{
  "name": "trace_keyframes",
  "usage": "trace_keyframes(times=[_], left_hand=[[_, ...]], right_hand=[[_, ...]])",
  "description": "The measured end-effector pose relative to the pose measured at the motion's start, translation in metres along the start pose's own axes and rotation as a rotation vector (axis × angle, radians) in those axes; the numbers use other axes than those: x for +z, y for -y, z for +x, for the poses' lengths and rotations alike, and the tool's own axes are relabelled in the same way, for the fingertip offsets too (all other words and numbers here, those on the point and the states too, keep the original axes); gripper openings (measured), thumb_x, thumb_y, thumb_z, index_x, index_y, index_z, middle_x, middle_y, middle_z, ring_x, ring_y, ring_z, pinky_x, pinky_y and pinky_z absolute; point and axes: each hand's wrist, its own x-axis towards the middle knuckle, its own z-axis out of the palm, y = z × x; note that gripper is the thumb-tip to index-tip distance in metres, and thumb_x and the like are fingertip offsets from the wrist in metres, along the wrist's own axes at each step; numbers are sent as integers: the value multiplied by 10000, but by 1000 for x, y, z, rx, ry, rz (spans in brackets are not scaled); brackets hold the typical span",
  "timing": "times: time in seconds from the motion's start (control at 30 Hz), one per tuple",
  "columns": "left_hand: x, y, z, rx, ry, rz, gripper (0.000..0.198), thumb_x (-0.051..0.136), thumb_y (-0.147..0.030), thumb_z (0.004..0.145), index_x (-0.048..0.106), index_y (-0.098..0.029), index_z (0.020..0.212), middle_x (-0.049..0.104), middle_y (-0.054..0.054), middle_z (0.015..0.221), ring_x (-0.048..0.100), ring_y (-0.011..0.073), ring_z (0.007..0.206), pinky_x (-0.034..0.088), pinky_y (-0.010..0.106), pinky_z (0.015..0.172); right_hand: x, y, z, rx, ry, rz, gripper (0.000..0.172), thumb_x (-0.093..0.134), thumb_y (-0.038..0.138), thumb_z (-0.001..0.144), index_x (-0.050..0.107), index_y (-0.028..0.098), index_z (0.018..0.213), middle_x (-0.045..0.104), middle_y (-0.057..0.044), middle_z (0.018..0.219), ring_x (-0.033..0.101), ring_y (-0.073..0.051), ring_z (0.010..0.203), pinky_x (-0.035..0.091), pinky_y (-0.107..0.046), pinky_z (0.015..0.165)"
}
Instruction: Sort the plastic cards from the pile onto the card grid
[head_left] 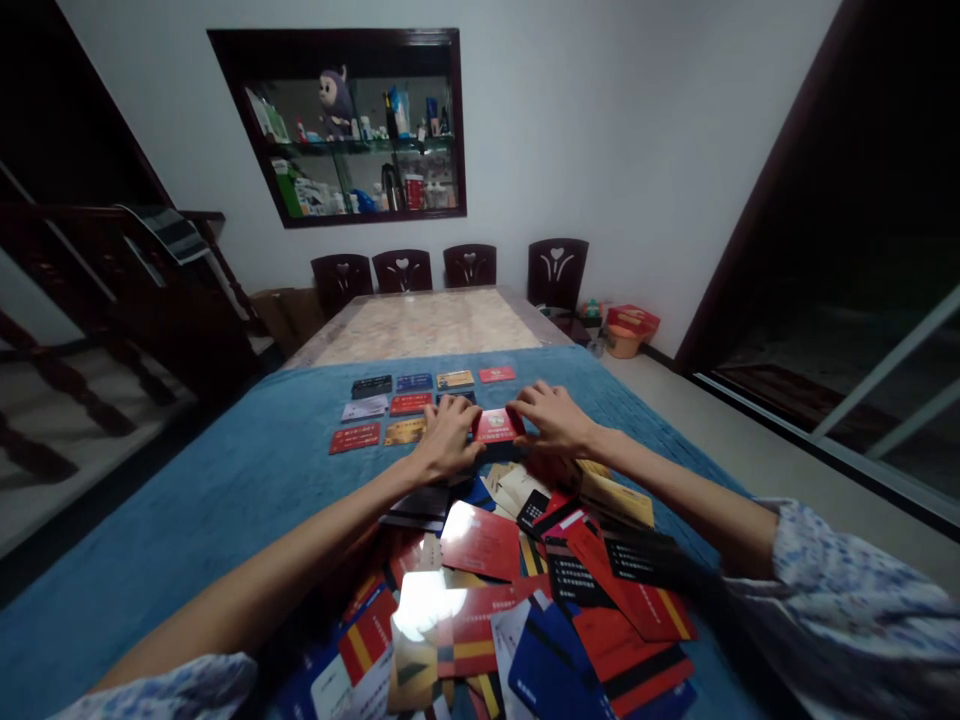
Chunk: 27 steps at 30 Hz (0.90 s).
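A red card [495, 426] with a pale design lies between my two hands, just above the blue cloth. My left hand [448, 438] pinches its left edge, and my right hand [553, 424] grips the right edge with curled fingers. Beyond and left of my left hand, several cards lie in rows, among them a gold card [405, 432], a dark card [372, 386] and a small red card [497, 374]. Below my wrists spreads a loose heap of overlapping cards, with a red card [480, 541] and a blue card [556, 664] on top. My left fingers partly cover a dark blue card.
The blue cloth [225, 480] covers the near part of a long table, with the marble top [435, 322] showing beyond. Dark chairs [556, 272] stand around the far end. A wall cabinet [352, 140] holds a plush toy and bottles. A basin [624, 340] sits on the floor.
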Motion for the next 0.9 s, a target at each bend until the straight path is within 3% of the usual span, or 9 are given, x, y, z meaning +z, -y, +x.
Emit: trace_keyframes(times=[0.2, 0.5, 0.73, 0.9], left_hand=[[12, 11, 35, -9, -3, 5, 274, 690, -258, 774, 651, -208, 1041, 591, 120, 1167, 434, 337, 1166, 375, 518, 923], [24, 26, 87, -39, 45, 96, 312, 621, -262, 813, 630, -185, 1115, 577, 141, 1190, 428, 349, 1171, 373, 534, 926], [36, 40, 123, -79, 61, 105, 306, 607, -273, 822, 633, -176, 1110, 572, 155, 1201, 416, 363, 1176, 367, 545, 922], [38, 47, 142, -131, 137, 129, 322, 586, -302, 838, 629, -196, 1138, 560, 152, 1266, 373, 358, 1229, 354, 540, 946]], right_hand=[[6, -26, 24, 12, 33, 33, 291, 669, 421, 848, 654, 226, 1062, 600, -134, 1167, 473, -293, 1068, 401, -395, 801], [17, -59, 60, 102, 106, 7, 409, 629, 422, 876, 600, 219, 1229, 581, -166, 1215, 472, -327, 1124, 437, -437, 812], [27, -80, 90, 156, 147, 5, 395, 615, 418, 874, 620, 207, 1208, 590, -175, 1214, 481, -336, 1137, 447, -425, 810], [30, -84, 109, 242, 244, 31, 394, 604, 405, 874, 613, 227, 1226, 571, -156, 1292, 460, -342, 1231, 453, -431, 886]])
